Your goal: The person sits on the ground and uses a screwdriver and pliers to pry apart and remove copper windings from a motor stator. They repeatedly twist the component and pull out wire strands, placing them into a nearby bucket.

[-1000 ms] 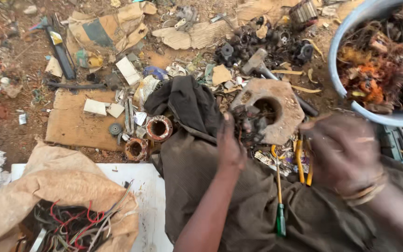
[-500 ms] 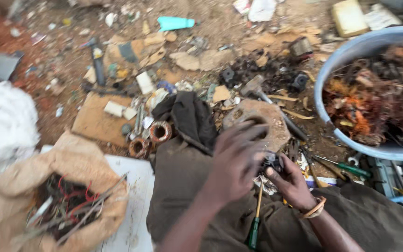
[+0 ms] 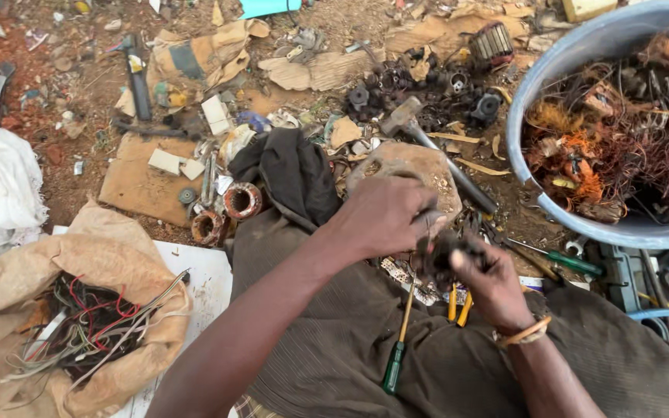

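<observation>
Head view: dark metal part gripped between both hands.

Bare reddish dirt ground carries everything; on it lie a flat cardboard piece, a hammer beside a flat stone, two copper-wound coils, a sack of wires, a blue basin of copper wire, a green-handled screwdriver and dark cloth.
</observation>
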